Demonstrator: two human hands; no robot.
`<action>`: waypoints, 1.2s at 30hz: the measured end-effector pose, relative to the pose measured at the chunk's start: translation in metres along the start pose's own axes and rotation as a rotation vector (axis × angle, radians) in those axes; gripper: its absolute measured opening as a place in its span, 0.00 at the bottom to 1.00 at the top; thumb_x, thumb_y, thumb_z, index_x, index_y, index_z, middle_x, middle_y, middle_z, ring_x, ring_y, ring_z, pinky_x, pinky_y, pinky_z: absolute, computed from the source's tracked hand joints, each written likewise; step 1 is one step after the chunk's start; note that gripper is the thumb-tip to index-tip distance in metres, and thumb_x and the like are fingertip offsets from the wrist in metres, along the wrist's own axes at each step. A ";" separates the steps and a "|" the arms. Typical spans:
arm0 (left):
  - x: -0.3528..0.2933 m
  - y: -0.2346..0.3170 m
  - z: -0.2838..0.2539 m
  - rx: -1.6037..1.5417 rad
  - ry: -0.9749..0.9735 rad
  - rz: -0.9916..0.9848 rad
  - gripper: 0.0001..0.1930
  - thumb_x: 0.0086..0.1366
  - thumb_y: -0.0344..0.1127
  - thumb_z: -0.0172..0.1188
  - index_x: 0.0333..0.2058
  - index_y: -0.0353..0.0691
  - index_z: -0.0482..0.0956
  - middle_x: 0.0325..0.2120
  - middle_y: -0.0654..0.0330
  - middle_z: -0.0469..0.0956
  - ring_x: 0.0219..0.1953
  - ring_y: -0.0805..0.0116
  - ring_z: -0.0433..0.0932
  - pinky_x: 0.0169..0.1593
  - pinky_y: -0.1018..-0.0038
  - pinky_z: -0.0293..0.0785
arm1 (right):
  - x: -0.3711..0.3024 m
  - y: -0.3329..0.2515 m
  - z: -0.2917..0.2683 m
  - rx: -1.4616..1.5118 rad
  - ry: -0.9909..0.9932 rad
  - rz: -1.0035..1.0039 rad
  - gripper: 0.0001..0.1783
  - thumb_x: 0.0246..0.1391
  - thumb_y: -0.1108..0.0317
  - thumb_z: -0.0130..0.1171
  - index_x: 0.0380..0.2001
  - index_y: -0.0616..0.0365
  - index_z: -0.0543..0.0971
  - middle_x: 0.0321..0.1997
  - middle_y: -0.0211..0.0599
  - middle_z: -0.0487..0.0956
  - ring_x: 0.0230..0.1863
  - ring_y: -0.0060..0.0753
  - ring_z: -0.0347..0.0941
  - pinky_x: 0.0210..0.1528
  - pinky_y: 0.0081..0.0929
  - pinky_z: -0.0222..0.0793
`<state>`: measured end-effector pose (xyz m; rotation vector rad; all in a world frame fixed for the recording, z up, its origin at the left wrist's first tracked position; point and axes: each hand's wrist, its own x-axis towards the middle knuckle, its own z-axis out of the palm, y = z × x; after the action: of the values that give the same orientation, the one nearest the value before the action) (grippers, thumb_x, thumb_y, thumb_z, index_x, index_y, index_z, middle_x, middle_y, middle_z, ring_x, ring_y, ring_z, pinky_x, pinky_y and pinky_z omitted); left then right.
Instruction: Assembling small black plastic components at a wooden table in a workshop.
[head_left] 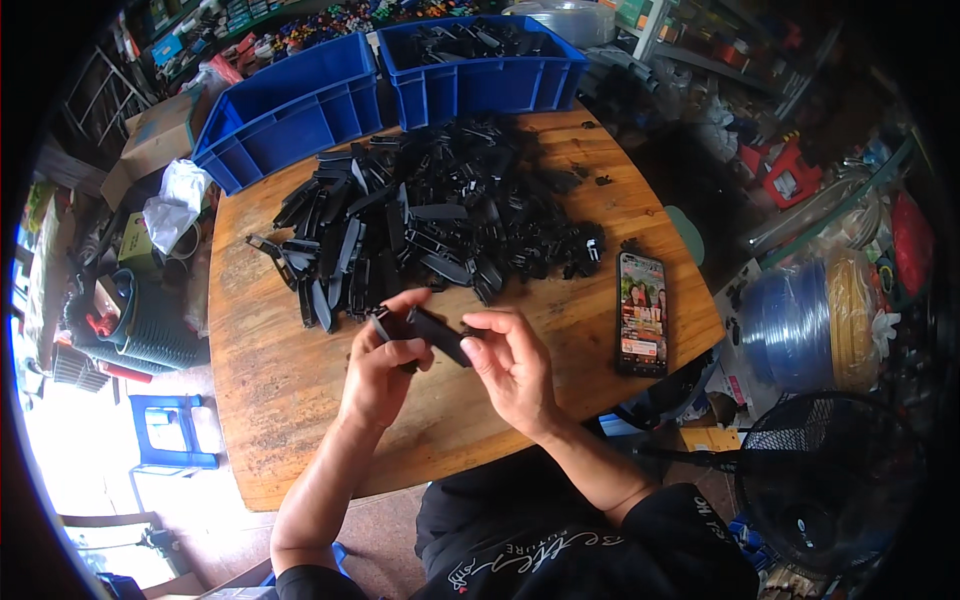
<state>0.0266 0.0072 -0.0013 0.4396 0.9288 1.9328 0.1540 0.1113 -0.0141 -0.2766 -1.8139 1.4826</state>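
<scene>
Above the near part of the table, a long black plastic piece (pixel 438 335) slants between my two hands. My left hand (pixel 380 375) is closed around its left end, with dark plastic also showing between thumb and fingers. Thumb and forefinger of my right hand (pixel 515 375) pinch at the right end, where a small dark bit shows; whether it is a separate part I cannot tell. Just beyond my hands spreads a heap of similar black plastic pieces (pixel 400 215), long flat ones on the left and smaller clip-like ones (pixel 570 245) on the right.
Two blue crates (pixel 290 120) stand along the far side of the wooden table (pixel 290 400); the right one holds black pieces. A phone (pixel 642 315) with a lit screen lies at the right. Beyond the table are a blue stool (pixel 175 430), a black fan (pixel 830 480) and rolls of tubing (pixel 785 325).
</scene>
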 end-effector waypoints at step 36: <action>-0.005 -0.003 0.004 0.231 -0.055 0.103 0.17 0.57 0.29 0.61 0.44 0.35 0.71 0.36 0.61 0.76 0.41 0.73 0.73 0.49 0.75 0.67 | 0.003 -0.002 -0.009 0.127 -0.095 0.181 0.08 0.55 0.71 0.56 0.37 0.64 0.74 0.30 0.34 0.77 0.31 0.20 0.73 0.36 0.17 0.68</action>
<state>0.0335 0.0059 -0.0005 0.6831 1.1181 1.9018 0.1581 0.1189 -0.0106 -0.3188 -1.7985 1.7555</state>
